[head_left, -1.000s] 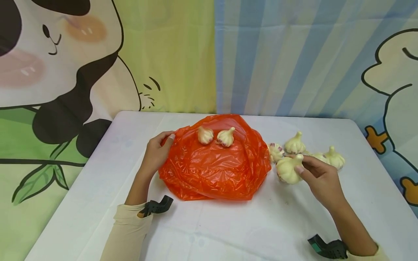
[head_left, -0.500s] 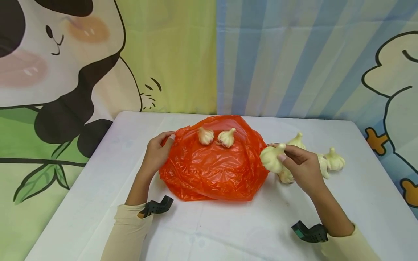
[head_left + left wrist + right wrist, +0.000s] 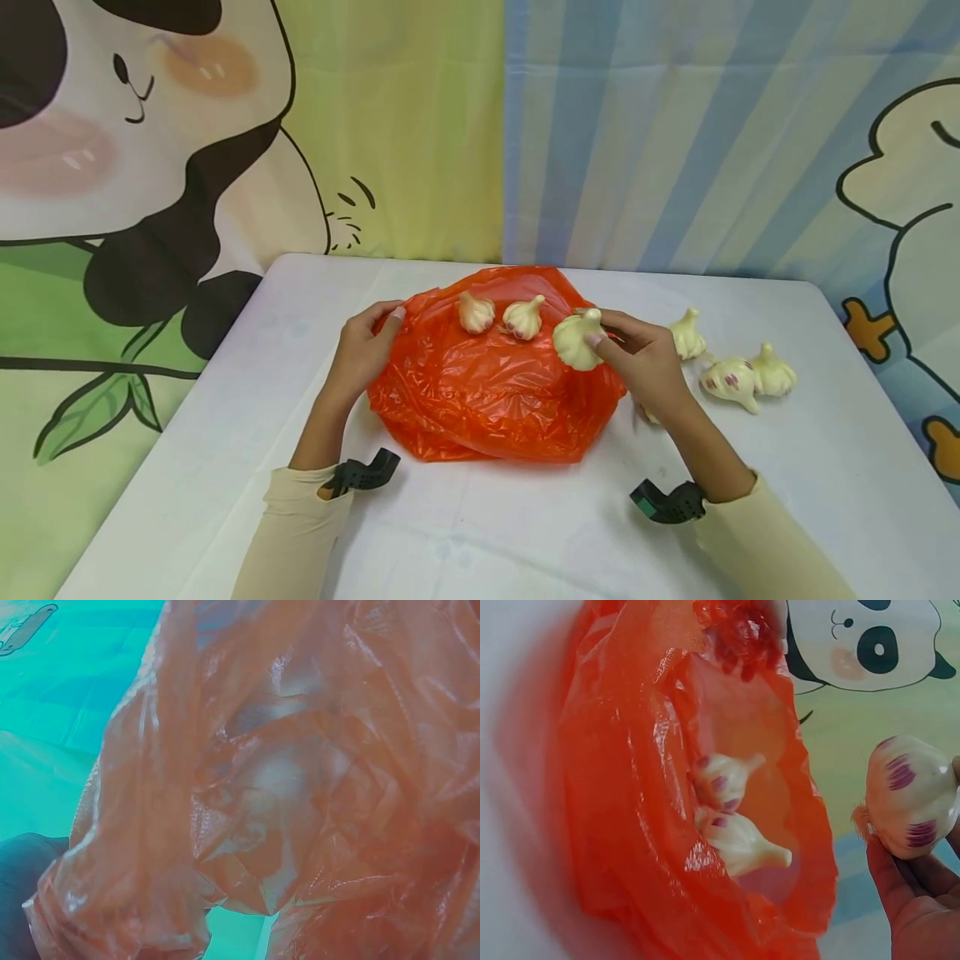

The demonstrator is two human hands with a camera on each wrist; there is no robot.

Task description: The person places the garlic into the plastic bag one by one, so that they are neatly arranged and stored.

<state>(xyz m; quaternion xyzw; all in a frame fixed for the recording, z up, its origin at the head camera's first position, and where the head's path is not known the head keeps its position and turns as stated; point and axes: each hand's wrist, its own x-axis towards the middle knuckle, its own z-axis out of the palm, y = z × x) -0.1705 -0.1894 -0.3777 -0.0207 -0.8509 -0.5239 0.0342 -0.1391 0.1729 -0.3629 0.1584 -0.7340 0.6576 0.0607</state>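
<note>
A red plastic bag (image 3: 487, 396) lies with its mouth spread in the middle of the table. My left hand (image 3: 363, 346) grips the bag's left rim; the left wrist view is mostly filled by the crinkled plastic (image 3: 150, 847). Between the thumb and fingers of my right hand (image 3: 652, 362) is a garlic bulb (image 3: 577, 342), held above the bag's right side. Purple streaks mark this bulb (image 3: 911, 795) in the right wrist view. Inside the bag, toward its far side, two more bulbs sit side by side, a left bulb (image 3: 476, 314) and a right bulb (image 3: 522, 319).
Several garlic bulbs lie on the white table (image 3: 480, 525) right of the bag: one upright bulb (image 3: 686, 335), a purple-marked bulb (image 3: 729, 379) and another bulb (image 3: 774, 372) touching it. My right hand partly hides others. A printed curtain (image 3: 420, 125) hangs behind the table.
My right hand has carried the garlic bulb left, from over the loose bulbs to above the bag's right side. My left hand keeps its grip on the bag's rim.
</note>
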